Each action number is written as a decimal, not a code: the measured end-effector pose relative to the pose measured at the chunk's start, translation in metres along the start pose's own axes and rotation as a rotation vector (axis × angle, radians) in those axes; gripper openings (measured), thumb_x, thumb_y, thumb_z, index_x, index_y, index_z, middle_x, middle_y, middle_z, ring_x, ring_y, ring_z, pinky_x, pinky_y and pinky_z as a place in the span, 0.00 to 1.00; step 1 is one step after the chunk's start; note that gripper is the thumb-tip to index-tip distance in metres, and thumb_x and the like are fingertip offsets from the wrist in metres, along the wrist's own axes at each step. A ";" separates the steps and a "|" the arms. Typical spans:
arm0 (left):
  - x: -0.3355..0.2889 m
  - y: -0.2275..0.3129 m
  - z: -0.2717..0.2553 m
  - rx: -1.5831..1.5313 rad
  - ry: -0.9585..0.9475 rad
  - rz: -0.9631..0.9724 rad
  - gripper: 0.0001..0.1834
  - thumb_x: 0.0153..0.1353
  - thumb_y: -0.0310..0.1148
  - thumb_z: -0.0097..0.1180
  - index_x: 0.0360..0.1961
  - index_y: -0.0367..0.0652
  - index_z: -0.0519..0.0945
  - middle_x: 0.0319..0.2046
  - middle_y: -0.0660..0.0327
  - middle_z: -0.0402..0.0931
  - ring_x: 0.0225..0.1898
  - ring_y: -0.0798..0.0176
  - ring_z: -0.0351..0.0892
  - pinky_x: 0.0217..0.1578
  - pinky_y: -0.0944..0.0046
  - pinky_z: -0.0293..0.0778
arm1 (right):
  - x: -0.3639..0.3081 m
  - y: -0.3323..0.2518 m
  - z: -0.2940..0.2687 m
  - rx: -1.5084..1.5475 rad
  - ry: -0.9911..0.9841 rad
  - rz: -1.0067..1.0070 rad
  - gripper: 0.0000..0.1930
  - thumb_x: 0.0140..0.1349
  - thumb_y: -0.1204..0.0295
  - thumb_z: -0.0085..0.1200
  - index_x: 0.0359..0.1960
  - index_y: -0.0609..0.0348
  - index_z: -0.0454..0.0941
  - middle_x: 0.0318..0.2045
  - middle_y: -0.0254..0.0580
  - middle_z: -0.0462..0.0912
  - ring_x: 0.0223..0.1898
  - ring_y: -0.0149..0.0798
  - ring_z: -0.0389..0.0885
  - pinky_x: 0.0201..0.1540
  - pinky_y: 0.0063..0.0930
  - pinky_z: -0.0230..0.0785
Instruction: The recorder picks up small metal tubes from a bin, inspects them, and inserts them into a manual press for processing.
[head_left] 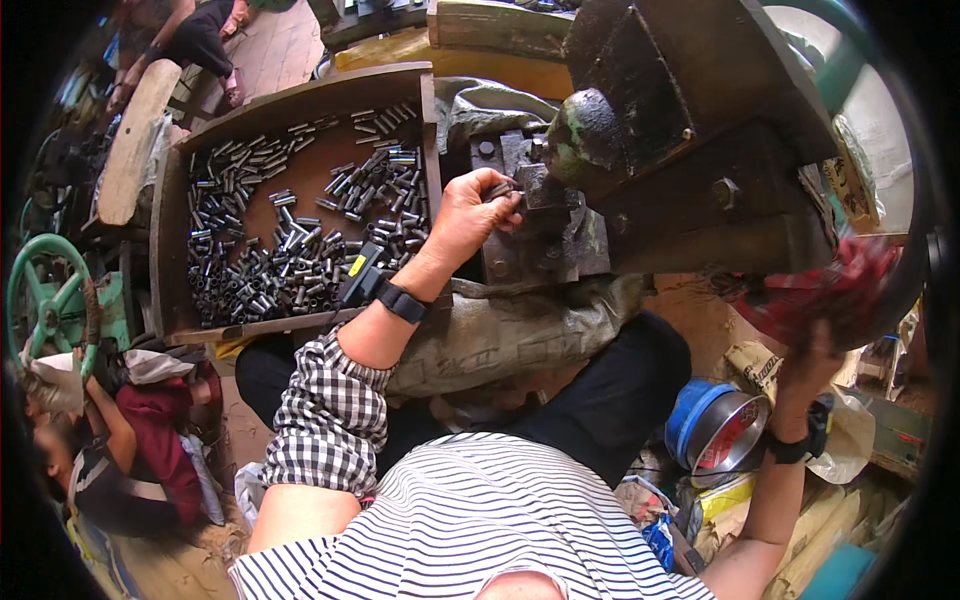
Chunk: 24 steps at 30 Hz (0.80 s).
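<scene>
My left hand (pixel 470 218) is closed in a pinch on a small metal tube (pixel 497 191), right beside the dark greasy block (pixel 548 188) under the machine's ram. A black strap with a small device (pixel 362 272) is around that wrist. Over on the right, my right hand (pixel 806 368) is at a red cloth bundle (pixel 832 292) by the rim of a large wheel. Motion smears the hand and the cloth, so its grip is unclear. Many short metal tubes (pixel 290 240) lie in a wooden tray (pixel 160 230) left of the machine.
The heavy machine arm (pixel 720 190) stands across the upper right. Grey sacking (pixel 520 330) hangs below the block, above my knees. A blue-and-steel round container (pixel 722 425) sits at lower right. Another person (pixel 110 440) is at the left, near a green handwheel (pixel 48 315).
</scene>
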<state>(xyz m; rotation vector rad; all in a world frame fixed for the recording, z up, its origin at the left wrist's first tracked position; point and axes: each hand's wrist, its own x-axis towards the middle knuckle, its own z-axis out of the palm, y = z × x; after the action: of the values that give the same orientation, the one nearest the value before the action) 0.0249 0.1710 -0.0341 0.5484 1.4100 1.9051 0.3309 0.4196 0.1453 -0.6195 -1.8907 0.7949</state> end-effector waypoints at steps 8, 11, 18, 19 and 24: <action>-0.014 0.027 -0.017 0.323 0.061 -0.143 0.09 0.57 0.30 0.60 0.34 0.36 0.76 0.21 0.65 0.75 0.21 0.76 0.73 0.18 0.76 0.68 | 0.023 -0.060 0.042 -0.191 0.073 -0.122 0.16 0.58 0.73 0.49 0.46 0.70 0.72 0.44 0.49 0.76 0.40 0.41 0.77 0.41 0.30 0.72; -0.013 0.030 -0.022 0.389 0.028 -0.193 0.11 0.56 0.33 0.61 0.36 0.36 0.77 0.22 0.66 0.75 0.21 0.77 0.70 0.18 0.76 0.67 | 0.055 -0.081 0.029 0.057 0.085 0.110 0.19 0.60 0.73 0.46 0.52 0.69 0.69 0.50 0.49 0.73 0.48 0.40 0.73 0.50 0.31 0.65; -0.018 0.025 -0.027 -0.162 -0.152 -0.176 0.17 0.62 0.27 0.52 0.51 0.31 0.70 0.42 0.53 0.76 0.42 0.61 0.81 0.40 0.69 0.79 | 0.082 -0.067 -0.020 -0.457 -0.090 -0.199 0.20 0.65 0.74 0.40 0.57 0.68 0.67 0.55 0.49 0.71 0.55 0.40 0.71 0.61 0.32 0.60; -0.017 0.024 -0.025 -0.164 -0.152 -0.177 0.17 0.62 0.27 0.52 0.51 0.31 0.70 0.42 0.53 0.76 0.42 0.61 0.81 0.40 0.69 0.79 | 0.084 -0.069 -0.022 -0.787 -0.169 -0.430 0.20 0.65 0.74 0.40 0.57 0.68 0.66 0.55 0.49 0.71 0.55 0.39 0.71 0.60 0.32 0.60; -0.013 0.024 -0.019 -0.199 -0.184 -0.237 0.17 0.60 0.27 0.55 0.49 0.32 0.72 0.39 0.54 0.78 0.38 0.62 0.82 0.35 0.71 0.80 | 0.092 -0.070 -0.029 -0.751 -0.204 -0.353 0.21 0.64 0.72 0.42 0.58 0.68 0.66 0.57 0.48 0.69 0.56 0.39 0.69 0.60 0.31 0.61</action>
<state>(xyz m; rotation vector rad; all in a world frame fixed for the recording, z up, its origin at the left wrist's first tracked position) 0.0139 0.1445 -0.0171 0.4280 1.1019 1.7325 0.3137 0.4464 0.2605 -0.6319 -2.4001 -0.1116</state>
